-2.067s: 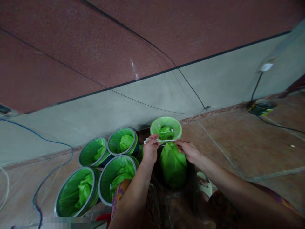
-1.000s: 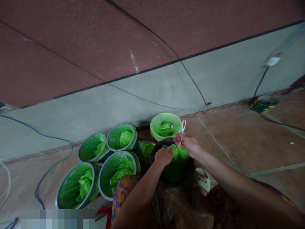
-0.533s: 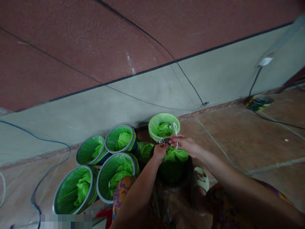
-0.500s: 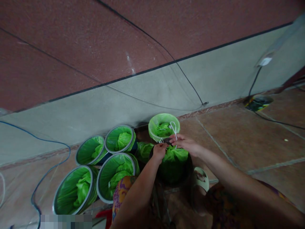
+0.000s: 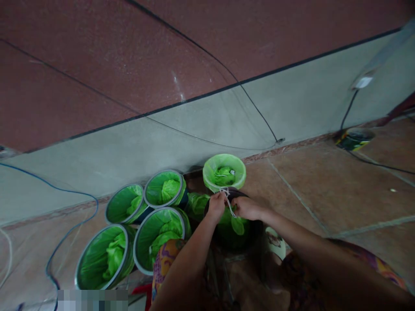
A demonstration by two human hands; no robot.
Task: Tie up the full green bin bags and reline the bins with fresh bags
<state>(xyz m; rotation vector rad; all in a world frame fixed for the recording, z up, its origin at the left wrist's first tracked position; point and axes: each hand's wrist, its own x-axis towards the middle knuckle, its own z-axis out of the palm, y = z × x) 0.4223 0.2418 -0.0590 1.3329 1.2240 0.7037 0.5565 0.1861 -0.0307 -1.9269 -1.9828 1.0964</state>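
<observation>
My left hand is closed in a pinch on a white drawstring, which loops up over its fingertips and trails down between both hands. Close beside it, my right hand is bent inward, its fingers closed on the gathered top of a green mesh-like bag. A loose flap of that bag hangs below the fingers. Both hands are over a dark round bucket between my legs; more green material lies dim inside it. The exact grip of the right fingertips is partly hidden.
Several grey-rimmed bins lined with green stand to the left. A light-green bin is behind the bucket, against the wall. A blue cable crosses the left floor; a dark tin stands far right.
My right hand has lowered and turned inward, closing its fingers. The white string it held up as a loop now droops between the hands. The green bag's spread top has gathered and sunk.
</observation>
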